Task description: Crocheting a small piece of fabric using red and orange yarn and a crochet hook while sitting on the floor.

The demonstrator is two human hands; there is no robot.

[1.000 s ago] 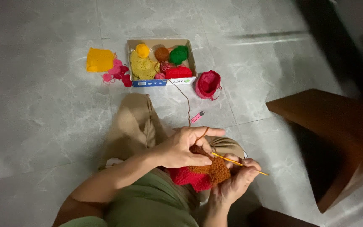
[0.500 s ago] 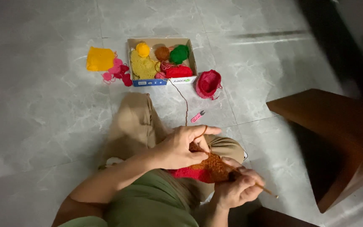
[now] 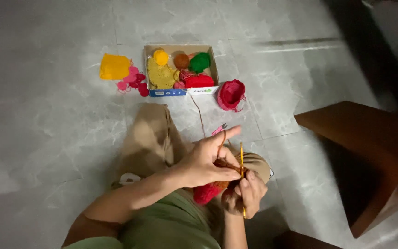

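Crochet on the floor, 2 hands busy.
Left hand (image 3: pixel 206 161) pinched the orange crochet piece (image 3: pixel 226 167), yarn strand (image 3: pixel 220 138) over its forefinger; right hand (image 3: pixel 249 193) was clamped round the yellow hook (image 3: pixel 242 159).

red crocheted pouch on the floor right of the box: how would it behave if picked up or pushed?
The red crocheted pouch is probably soft: yarn fabric with a slumped, uneven rim, so it would likely collapse under a pinch. It looks light for its size. Pushed on the smooth floor tiles, it would probably slide or deform rather than roll; its loose yarn tail could snag.
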